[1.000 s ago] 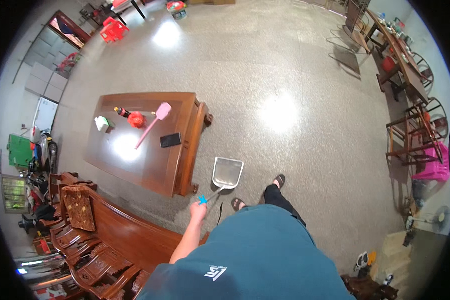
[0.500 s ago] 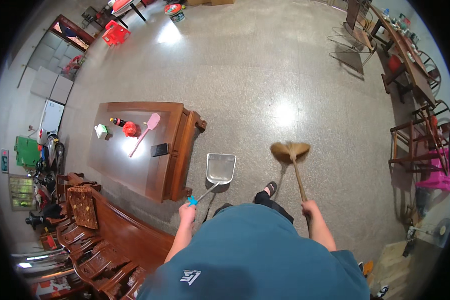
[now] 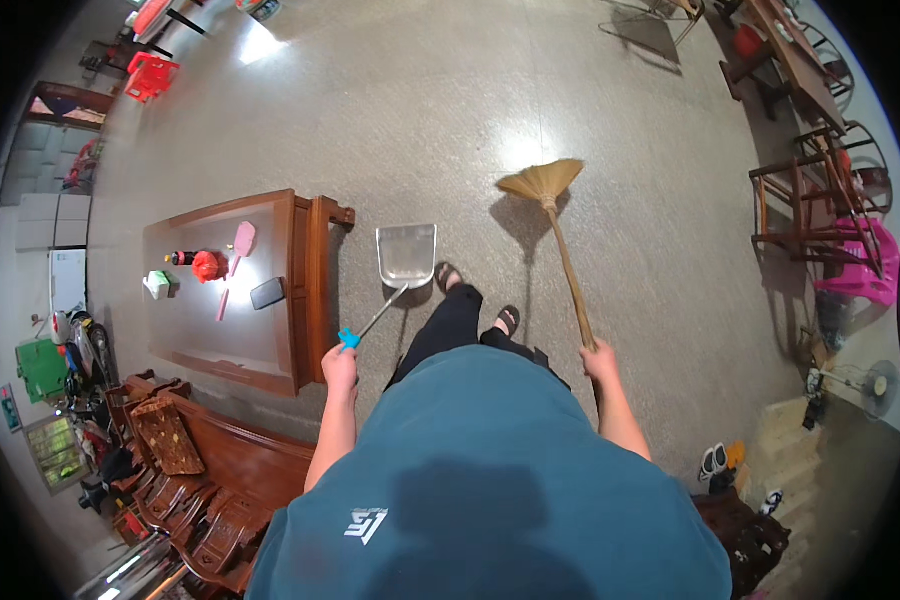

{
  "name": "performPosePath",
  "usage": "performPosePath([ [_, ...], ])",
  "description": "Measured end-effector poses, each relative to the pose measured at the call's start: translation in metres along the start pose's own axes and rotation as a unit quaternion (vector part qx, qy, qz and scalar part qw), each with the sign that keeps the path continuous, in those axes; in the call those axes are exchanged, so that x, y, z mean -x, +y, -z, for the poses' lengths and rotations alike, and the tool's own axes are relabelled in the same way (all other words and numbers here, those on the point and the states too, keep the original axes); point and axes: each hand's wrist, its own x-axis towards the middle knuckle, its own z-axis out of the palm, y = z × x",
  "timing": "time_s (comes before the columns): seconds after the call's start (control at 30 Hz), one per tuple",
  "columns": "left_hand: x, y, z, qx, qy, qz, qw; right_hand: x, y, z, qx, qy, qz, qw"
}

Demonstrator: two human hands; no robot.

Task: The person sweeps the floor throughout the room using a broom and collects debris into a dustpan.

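Lighting: bright, fairly even. Glare: white spots on grey floor [image 3: 670, 270] and wooden coffee table [image 3: 195, 325]. Shadows: dark on teal T-shirt [image 3: 490, 440], soft beside grass broom [image 3: 547, 185]. Focus: mostly sharp. Edges: fisheye-bent, black-rimmed.

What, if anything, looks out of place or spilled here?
I see nothing spilled or broken. The left hand holds a dustpan, the right hand a broom. Only a pink fly swatter looks slightly odd, lying loose on the wooden table near a dark phone, seemingly left out.

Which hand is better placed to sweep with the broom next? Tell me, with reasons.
The right hand, most likely: it grips the broom by its handle, bristles out in front, while the left hand holds the dustpan.
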Motion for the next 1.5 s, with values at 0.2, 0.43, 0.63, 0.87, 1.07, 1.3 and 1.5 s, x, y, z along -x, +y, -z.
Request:
performPosePath([
  [0.2, -0.059, 0.015, -0.039, 0.011, 0.000, 0.033, 0.999, 0.147, -0.026, 0.085, 0.090, 0.019, -0.166, 0.982],
  [0.43, -0.112, 0.067, -0.074, -0.056, -0.026, 0.026, 0.998, 0.167, -0.024, 0.098, 0.210, -0.019, -0.264, 0.941],
  [0.63, -0.149, 0.091, -0.074, -0.029, -0.025, 0.053, 0.998, 0.082, -0.122, 0.068, 0.256, -0.089, -0.278, 0.921],
  [0.87, -0.171, 0.127, -0.066, -0.090, -0.031, 0.039, 0.995, -0.097, -0.154, -0.002, 0.204, -0.113, -0.112, 0.966],
  [1.07, -0.186, 0.135, -0.058, -0.115, -0.026, 0.033, 0.992, -0.197, -0.257, -0.033, 0.123, -0.144, -0.084, 0.978],
  [1.3, -0.172, 0.140, -0.055, -0.143, -0.005, 0.027, 0.989, -0.201, -0.314, -0.003, 0.020, -0.105, -0.047, 0.993],
  [1.5, -0.162, 0.124, -0.068, -0.102, 0.029, 0.018, 0.994, -0.129, -0.282, 0.112, -0.031, -0.041, -0.091, 0.994],
])
